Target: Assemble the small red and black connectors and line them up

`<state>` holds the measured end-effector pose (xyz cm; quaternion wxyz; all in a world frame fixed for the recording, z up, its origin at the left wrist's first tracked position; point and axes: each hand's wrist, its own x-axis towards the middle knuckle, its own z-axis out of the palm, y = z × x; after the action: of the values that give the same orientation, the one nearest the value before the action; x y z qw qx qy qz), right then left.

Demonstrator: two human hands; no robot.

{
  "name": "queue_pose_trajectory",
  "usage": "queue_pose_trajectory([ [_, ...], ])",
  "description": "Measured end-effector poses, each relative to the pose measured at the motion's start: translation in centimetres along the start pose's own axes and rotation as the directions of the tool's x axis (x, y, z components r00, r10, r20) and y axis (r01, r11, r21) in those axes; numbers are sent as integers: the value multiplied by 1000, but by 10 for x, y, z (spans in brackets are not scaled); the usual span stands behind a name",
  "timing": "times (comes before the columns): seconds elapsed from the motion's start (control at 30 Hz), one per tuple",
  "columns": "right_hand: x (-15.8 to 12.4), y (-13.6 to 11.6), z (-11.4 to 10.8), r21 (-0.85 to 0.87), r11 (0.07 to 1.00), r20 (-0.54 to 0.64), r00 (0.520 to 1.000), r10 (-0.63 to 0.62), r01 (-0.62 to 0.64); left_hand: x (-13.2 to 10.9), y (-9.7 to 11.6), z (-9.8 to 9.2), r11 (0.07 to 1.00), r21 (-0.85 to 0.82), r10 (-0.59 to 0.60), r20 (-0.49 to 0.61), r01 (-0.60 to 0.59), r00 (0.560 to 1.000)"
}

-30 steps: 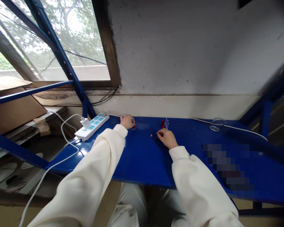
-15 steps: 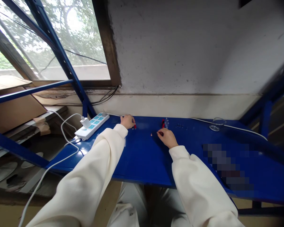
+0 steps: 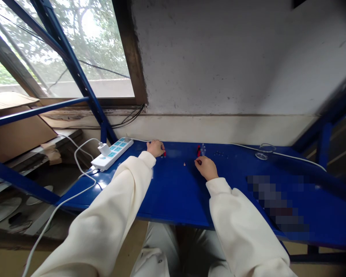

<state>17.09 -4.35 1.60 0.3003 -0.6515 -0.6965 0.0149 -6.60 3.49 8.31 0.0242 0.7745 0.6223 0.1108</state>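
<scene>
Red pcs (image 3: 198, 149): long axis approx. fore-aft, ends unclear. R hand (image 3: 207, 167): nr side of red pcs. L hand (image 3: 155, 148): well L of same. Grips: can't tell if closed.

You were in what looked like a small workshop or a makeshift work corner; which of the two could not be told. Your blue bench (image 3: 175, 192) stood inside a blue metal rack (image 3: 39, 112), whose slanting upright (image 3: 80, 79) was punched with holes like workshop shelving. Behind it rose a bare grey wall (image 3: 219, 65), specked and scuffed, with a paler band (image 3: 219, 129) along its foot. To your left, a dark-framed window (image 3: 106, 54) looked out on trees (image 3: 99, 32), and loose black cables (image 3: 132, 118) ran along its worn ledge (image 3: 80, 112). A white power strip (image 3: 113, 154) lay on the bench, near rough shelving (image 3: 70, 139) with cardboard (image 3: 20, 125). Small clear pieces (image 3: 203, 151) sat grouped there like parts.
</scene>
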Motion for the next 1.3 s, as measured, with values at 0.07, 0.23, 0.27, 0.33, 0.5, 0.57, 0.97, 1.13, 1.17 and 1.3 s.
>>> queue_pose_trajectory([
  [0.07,0,2,-2,-33,995,8,995,97,-97,0,0,0,1000,3,-3,5,3,1000],
  [0.23,0,7,-7,-85,962,33,964,263,-259,-1,2,-3,1000,1,-4,-7,4,1000],
  [0.27,0,7,-8,-94,956,33,959,283,-279,-2,4,-5,1000,-6,7,-32,-7,999],
  [0.33,1,9,-9,-113,945,28,949,313,-308,-6,12,-7,998,-24,51,-114,-54,992],
  [0.5,2,11,-7,-157,930,-30,942,333,-334,-26,52,2,935,-64,323,-261,-350,910],
  [0.57,2,11,-6,-168,924,-51,939,340,-343,-33,70,13,884,-62,442,-207,-462,873],
  [0.97,6,11,2,-219,897,-95,923,372,-384,-23,123,75,908,-50,406,-134,-415,904],
  [1.13,10,17,8,-210,899,-109,923,369,-385,-12,129,78,917,-100,359,-211,-385,909],
  [1.17,11,18,10,-207,900,-108,924,368,-383,-11,129,79,922,-115,338,-221,-368,915],
  [1.3,14,22,13,-183,906,-106,924,367,-381,-9,127,77,927,-180,280,-256,-330,925],
])
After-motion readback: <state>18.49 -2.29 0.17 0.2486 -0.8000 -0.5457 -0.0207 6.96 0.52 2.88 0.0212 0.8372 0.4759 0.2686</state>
